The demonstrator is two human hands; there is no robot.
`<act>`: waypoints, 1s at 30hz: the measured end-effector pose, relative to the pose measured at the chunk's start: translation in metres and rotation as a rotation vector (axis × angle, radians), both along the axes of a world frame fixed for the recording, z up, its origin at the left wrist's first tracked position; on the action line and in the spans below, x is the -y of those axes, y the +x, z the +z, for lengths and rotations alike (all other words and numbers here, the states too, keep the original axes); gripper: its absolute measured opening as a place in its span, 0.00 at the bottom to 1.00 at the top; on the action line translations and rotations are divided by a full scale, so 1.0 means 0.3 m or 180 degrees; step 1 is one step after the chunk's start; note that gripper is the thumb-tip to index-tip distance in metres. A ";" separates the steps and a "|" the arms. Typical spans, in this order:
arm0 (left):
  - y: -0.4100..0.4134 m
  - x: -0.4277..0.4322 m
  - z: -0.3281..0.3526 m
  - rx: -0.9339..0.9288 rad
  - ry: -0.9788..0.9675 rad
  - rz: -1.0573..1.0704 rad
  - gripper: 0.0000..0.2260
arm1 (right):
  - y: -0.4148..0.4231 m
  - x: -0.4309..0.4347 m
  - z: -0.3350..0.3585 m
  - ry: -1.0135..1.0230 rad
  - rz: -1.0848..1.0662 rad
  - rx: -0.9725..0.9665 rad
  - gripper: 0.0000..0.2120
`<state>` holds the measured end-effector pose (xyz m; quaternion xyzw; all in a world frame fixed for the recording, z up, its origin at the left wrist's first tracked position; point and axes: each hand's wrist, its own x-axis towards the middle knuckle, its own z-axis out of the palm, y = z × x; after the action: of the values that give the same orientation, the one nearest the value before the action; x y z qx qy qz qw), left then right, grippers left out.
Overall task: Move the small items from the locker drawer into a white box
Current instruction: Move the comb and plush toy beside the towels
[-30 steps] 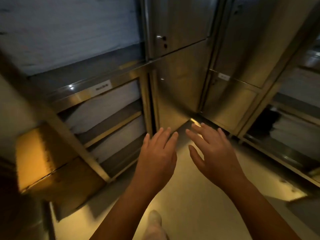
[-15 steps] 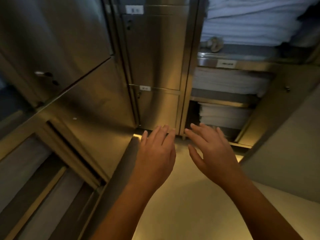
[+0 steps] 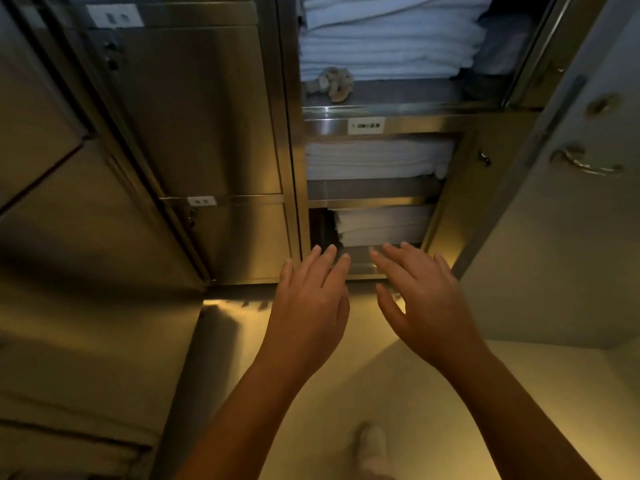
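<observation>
On the upper shelf (image 3: 415, 93) of the open locker (image 3: 415, 124), a small grey-brown item (image 3: 329, 86) lies crumpled just in front of a stack of folded white towels (image 3: 381, 46). It may be one of the small things to move, but I cannot tell what it is. No drawer that I can recognise and no white box are in view, so I judge that the task is at its very beginning: nothing is taken out, nothing is put in, and the box must first be found. Lower down, two more compartments hold a middle stack (image 3: 374, 161) and a lowest stack (image 3: 377, 225) of the same linen. Both hands are stretched out before the lowest compartment, the left hand (image 3: 308, 306) and the right hand (image 3: 426, 306) side by side and apart, backs up, fingers straight. The grip of each is released and holds nothing, and I cannot tell if the fingertips touch the steel. The opening is narrow for moving: the closed locker doors (image 3: 207, 116) stand at its left edge, the open door (image 3: 571, 237) with its handle (image 3: 585, 164) stands out on the right, and a wide steel panel (image 3: 69, 306) on the far left comes forward too. Between them the pale floor (image 3: 398, 382), where one shoe (image 3: 370, 441) shows, is the room for stepping and for swinging the arms.
</observation>
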<state>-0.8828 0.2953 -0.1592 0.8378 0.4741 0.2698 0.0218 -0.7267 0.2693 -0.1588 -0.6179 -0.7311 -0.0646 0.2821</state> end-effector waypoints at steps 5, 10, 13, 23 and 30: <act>0.178 -0.217 -0.013 -0.0040 0.0069 -0.0226 0.18 | 0.167 -0.183 -0.022 0.0121 -0.0169 0.0020 0.20; 0.389 -0.443 0.013 -0.0033 0.0005 -0.0353 0.18 | 0.381 -0.394 -0.006 0.0200 -0.0342 0.0018 0.21; 0.487 -0.561 0.027 -0.0023 0.0025 -0.0374 0.18 | 0.489 -0.507 0.012 0.0302 -0.0368 0.0069 0.21; 0.677 -0.840 -0.017 -0.0031 -0.0077 -0.0349 0.18 | 0.669 -0.793 -0.019 0.0239 -0.0325 0.0136 0.22; 0.705 -1.098 -0.039 0.0036 -0.0097 -0.0329 0.19 | 0.703 -1.051 -0.034 0.0100 -0.0300 0.0119 0.21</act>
<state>-0.6713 0.6246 -0.1710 0.8592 0.4342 0.2657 0.0511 -0.5160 0.5847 -0.1691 -0.6458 -0.7052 -0.1008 0.2746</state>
